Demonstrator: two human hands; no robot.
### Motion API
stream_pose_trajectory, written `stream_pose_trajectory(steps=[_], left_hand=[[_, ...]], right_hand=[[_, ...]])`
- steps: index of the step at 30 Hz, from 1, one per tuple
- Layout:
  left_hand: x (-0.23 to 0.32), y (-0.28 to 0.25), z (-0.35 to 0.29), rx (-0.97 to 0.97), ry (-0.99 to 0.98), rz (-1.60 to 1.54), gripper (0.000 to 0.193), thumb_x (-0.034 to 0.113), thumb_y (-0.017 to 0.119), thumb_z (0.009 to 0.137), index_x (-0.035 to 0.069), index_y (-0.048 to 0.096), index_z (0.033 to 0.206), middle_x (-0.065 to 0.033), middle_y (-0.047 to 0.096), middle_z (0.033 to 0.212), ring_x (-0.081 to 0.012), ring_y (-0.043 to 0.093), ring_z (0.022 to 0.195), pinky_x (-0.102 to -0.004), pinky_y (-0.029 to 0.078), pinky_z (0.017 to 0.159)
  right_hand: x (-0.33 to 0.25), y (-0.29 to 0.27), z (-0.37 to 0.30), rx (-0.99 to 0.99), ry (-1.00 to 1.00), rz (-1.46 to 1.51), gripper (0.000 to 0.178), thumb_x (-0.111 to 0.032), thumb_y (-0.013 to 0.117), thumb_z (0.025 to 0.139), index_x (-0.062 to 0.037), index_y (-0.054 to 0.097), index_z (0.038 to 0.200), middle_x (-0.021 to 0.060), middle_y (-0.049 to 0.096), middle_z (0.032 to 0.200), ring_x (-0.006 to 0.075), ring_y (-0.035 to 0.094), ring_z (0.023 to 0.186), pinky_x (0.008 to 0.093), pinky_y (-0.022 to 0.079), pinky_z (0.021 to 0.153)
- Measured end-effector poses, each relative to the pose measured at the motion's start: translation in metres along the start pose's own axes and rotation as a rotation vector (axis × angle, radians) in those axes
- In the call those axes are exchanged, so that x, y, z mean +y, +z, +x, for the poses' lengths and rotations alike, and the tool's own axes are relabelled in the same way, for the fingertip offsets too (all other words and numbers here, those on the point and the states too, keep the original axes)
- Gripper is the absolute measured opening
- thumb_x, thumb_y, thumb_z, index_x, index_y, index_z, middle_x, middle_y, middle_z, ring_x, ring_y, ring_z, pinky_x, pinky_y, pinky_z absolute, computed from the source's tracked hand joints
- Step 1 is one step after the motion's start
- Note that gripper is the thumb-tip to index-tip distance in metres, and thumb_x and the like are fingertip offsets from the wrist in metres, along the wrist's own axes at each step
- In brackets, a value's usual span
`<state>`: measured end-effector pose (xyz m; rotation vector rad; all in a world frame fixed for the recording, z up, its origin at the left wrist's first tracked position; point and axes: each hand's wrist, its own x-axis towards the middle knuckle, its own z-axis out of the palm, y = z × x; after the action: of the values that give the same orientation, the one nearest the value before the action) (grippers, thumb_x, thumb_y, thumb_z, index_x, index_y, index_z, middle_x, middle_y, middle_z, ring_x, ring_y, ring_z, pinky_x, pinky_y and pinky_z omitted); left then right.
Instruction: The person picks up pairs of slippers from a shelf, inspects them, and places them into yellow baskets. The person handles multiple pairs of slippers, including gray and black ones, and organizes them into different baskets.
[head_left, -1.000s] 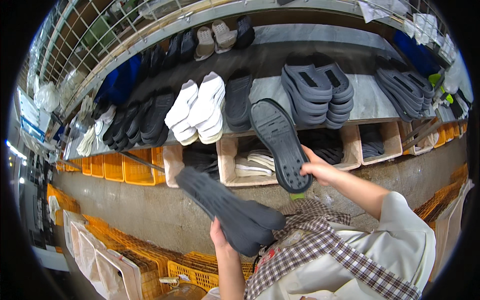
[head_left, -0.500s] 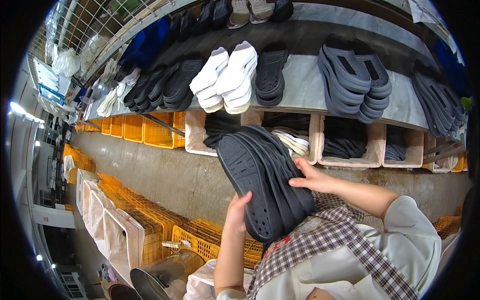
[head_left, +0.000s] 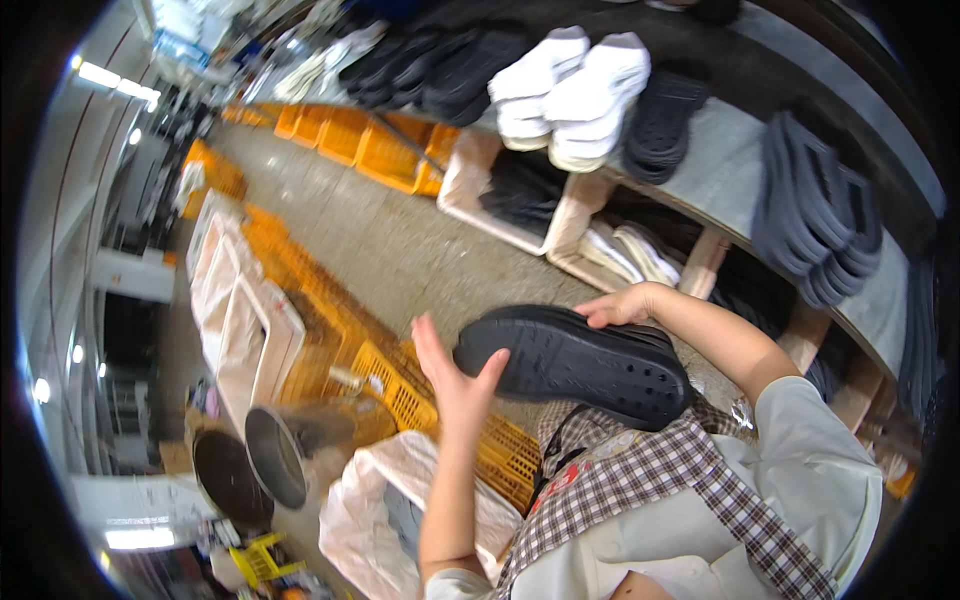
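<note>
Both hands tipped soles flatter, lower.

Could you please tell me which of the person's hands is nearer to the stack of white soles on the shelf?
Right. The right hand, on the dark sole's top edge, lies closer below the white soles; the left hand is lower, farther left.

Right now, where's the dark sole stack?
Head view, centre right: the dark sole stack lies level between both hands, left hand at its toe end, right hand on its top edge, above the checked apron.

Both hands, left hand and right hand, hold dark shoe soles.
</note>
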<state>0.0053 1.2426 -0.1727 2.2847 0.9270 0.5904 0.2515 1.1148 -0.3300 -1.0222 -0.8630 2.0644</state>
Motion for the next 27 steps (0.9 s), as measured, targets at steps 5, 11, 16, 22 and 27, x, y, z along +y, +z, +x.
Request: stream_pose_trajectory(steps=[5, 11, 16, 22, 27], left_hand=[[-0.033, -0.045, 0.003, -1.287, -0.366, -0.091, 0.09, 0.026, 0.079, 0.069, -0.001, 0.03, 0.139, -0.0227, 0.047, 0.132, -0.0306, 0.045, 0.123, -0.0374, 0.038, 0.101], [-0.04, -0.029, -0.113, -0.909, -0.596, -0.73, 0.094, 0.019, 0.077, 0.074, -0.001, 0.018, 0.144, -0.0161, 0.038, 0.139, -0.0214, 0.037, 0.127, -0.0318, 0.031, 0.106], [-0.056, -0.052, -0.174, -0.453, -0.679, -0.847, 0.085, 0.014, 0.077, 0.073, 0.001, 0.027, 0.141, -0.0108, 0.041, 0.135, -0.0195, 0.038, 0.125, -0.0322, 0.029, 0.106], [-0.138, -0.181, -0.242, 0.453, -0.844, -0.646, 0.102, 0.022, 0.085, 0.06, 0.003, 0.027, 0.141, -0.014, 0.043, 0.133, -0.0255, 0.043, 0.121, -0.0376, 0.04, 0.099], [-0.287, -0.348, -0.244, 0.916, -0.805, -0.199, 0.087, 0.016, 0.076, 0.073, -0.002, 0.024, 0.141, -0.0196, 0.043, 0.134, -0.0295, 0.046, 0.118, -0.0351, 0.034, 0.102]], right_hand=[[-0.018, 0.036, 0.066, -0.521, 0.167, -0.381, 0.059, -0.03, 0.053, 0.093, -0.0104, 0.03, 0.144, 0.0097, 0.039, 0.141, 0.0198, 0.038, 0.126, 0.035, 0.031, 0.105], [-0.029, 0.071, 0.113, -0.912, 0.303, -0.644, 0.057, -0.034, 0.045, 0.096, -0.0079, 0.029, 0.144, 0.01, 0.039, 0.142, 0.0193, 0.039, 0.126, 0.035, 0.029, 0.106], [-0.069, 0.063, 0.161, -0.378, -0.011, -0.426, 0.048, -0.035, 0.046, 0.094, -0.0091, 0.041, 0.134, 0.0079, 0.056, 0.121, 0.0159, 0.052, 0.106, 0.0336, 0.045, 0.082], [-0.073, 0.033, 0.197, 0.434, -0.164, -0.155, 0.025, -0.034, 0.056, 0.09, -0.0122, 0.055, 0.103, -0.001, 0.061, 0.091, 0.0091, 0.055, 0.078, 0.0238, 0.042, 0.066], [-0.03, 0.055, 0.219, 0.471, -0.052, -0.18, 0.015, -0.022, 0.059, 0.089, -0.0088, 0.056, 0.096, -0.001, 0.06, 0.081, 0.0072, 0.055, 0.07, 0.0215, 0.041, 0.057]])
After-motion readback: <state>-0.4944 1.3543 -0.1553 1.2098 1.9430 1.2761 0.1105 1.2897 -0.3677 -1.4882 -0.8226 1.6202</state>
